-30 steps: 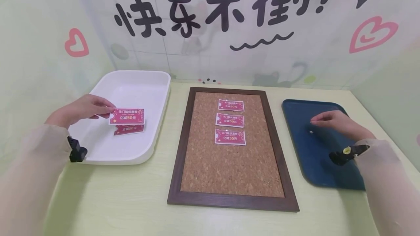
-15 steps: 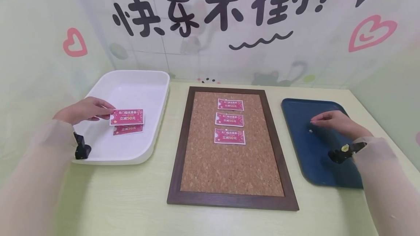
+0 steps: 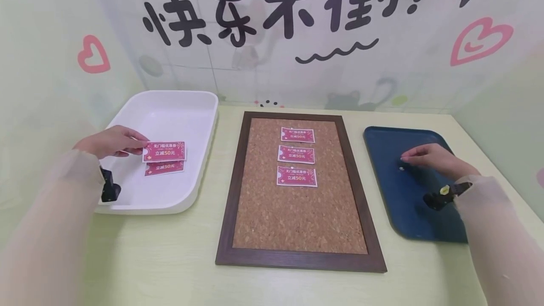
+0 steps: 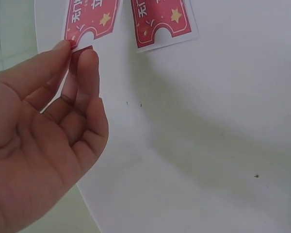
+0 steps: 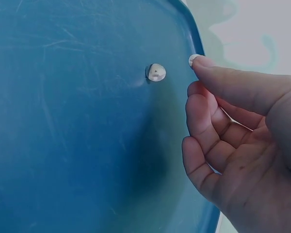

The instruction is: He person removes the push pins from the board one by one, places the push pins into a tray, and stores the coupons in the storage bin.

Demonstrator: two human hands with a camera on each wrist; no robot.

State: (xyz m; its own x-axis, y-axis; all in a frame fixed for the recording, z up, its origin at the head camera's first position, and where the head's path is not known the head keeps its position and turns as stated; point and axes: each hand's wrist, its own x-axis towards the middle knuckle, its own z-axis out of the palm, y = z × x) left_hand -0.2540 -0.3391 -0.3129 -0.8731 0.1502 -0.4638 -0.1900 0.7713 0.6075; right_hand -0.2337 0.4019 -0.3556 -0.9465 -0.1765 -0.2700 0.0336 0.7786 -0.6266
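My left hand (image 3: 112,141) pinches the left end of a pink coupon (image 3: 165,152) between thumb and fingers, above the white tray (image 3: 180,114). A second pink coupon (image 3: 165,169) lies in that tray, partly covered from the head camera. Over the blue tray (image 3: 393,207), my right hand (image 3: 437,160) pinches a small silver thumbtack (image 5: 193,60), mostly hidden by the thumb in the right wrist view. Another thumbtack (image 5: 156,73) rests on the blue tray beside the fingertips. On the cork board (image 3: 299,221), 3 matching coupons (image 3: 296,176) sit in a column.
A dark wooden frame (image 3: 299,259) edges the cork board, which lies between the two trays on the pale table (image 3: 170,259). Behind them stands a printed backdrop (image 3: 272,74) with large black characters. Tiny dark specks (image 4: 256,175) mark the white tray's floor.
The left forearm has shifted slightly to the right, while the coupon stays in the fingers at nearly the same place. The right hand has hardly moved. The head view has drifted slightly.
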